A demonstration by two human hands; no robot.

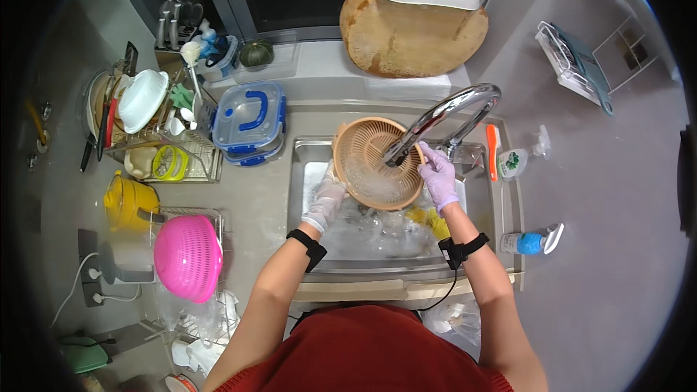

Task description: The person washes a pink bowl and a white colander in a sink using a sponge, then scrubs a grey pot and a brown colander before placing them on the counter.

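Observation:
An orange-tan plastic strainer basket (370,136) is tilted under the chrome faucet (452,100), with water splashing inside it. My left hand (328,198), in a clear whitish glove, grips the basket's lower left rim. On the right rim, my right hand (438,177) in a lilac glove holds on with thumb and fingers. Below the basket, the stainless steel sink (392,264) contains moving, splashing water. A yellow cloth-like item (437,223) lies in the sink near my right wrist; its exact kind is unclear.
Left of the sink stand blue-lidded containers (248,120), a dish rack (201,166) and a pink colander (188,258). On the right are an orange brush (493,152) and spray bottles (514,163). A round wooden cutting board (414,38) leans behind the faucet.

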